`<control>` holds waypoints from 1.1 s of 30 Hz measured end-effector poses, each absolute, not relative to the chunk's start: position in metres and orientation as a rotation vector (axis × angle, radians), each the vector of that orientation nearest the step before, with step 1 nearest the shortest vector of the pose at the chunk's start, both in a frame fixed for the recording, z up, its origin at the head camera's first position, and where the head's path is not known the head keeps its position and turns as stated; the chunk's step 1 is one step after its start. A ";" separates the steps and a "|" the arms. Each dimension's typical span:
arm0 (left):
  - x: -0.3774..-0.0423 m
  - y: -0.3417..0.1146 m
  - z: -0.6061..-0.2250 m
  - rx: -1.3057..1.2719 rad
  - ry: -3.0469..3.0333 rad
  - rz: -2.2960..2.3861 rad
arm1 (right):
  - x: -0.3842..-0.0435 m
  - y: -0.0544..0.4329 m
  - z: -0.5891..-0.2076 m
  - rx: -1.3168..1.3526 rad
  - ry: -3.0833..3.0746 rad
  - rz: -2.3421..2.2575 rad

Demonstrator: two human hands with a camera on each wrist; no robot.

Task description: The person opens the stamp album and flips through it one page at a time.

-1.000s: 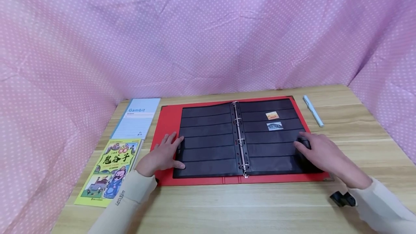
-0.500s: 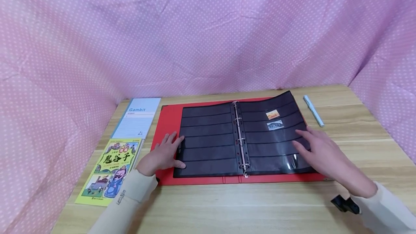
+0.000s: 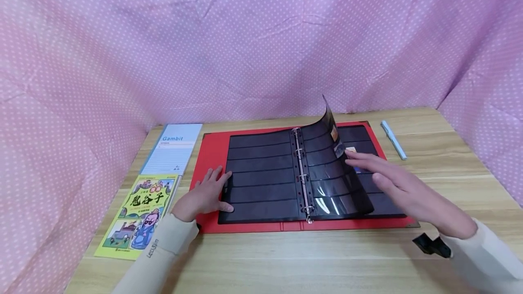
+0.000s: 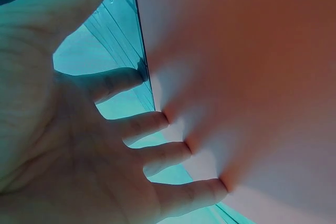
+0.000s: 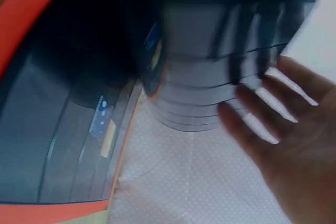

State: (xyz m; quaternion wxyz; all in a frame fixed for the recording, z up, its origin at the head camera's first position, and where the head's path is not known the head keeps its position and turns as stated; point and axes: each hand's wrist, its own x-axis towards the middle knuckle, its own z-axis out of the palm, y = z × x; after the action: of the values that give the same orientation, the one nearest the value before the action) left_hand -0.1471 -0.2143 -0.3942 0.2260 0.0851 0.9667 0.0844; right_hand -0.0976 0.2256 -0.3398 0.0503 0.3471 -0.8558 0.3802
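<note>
A red ring binder with black pocket pages, a stamp album, lies open on the table. My left hand rests spread on its left edge, thumb on the left black page; the left wrist view shows the fingertips pressed against the cover. The right page stands curled up off the stack, bearing an orange stamp and a grey one. Straight fingers of my right hand touch its back, as the right wrist view shows too. Beneath, another page shows more stamps, partly hidden by that hand.
Left of the binder lie a light blue notebook and a yellow-green comic book, the latter partly under my left sleeve. A pale blue pen is at the right. Pink dotted cloth hangs behind the table.
The right page has risen from flat and swung leftward, baring the page beneath. My right hand has followed it left, fingers now behind the page. My left hand stays put.
</note>
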 end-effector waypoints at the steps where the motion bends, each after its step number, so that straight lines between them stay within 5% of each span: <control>1: -0.147 -0.215 -0.395 0.234 2.665 0.233 | -0.099 0.224 -0.338 1.103 -2.529 1.202; 20: -0.146 -0.215 -0.395 0.241 2.675 0.248 | -0.128 0.188 -0.328 1.281 -1.782 1.661; 33: -0.148 -0.222 -0.391 0.276 2.669 0.300 | -0.120 0.162 -0.367 1.142 -2.650 1.171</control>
State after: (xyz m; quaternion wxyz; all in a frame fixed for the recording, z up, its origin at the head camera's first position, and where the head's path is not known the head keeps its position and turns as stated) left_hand -0.1483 -0.2218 -0.3911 0.2188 0.0997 0.9646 0.1084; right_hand -0.1195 0.1618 -0.3670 0.0138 0.3666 -0.8508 0.3762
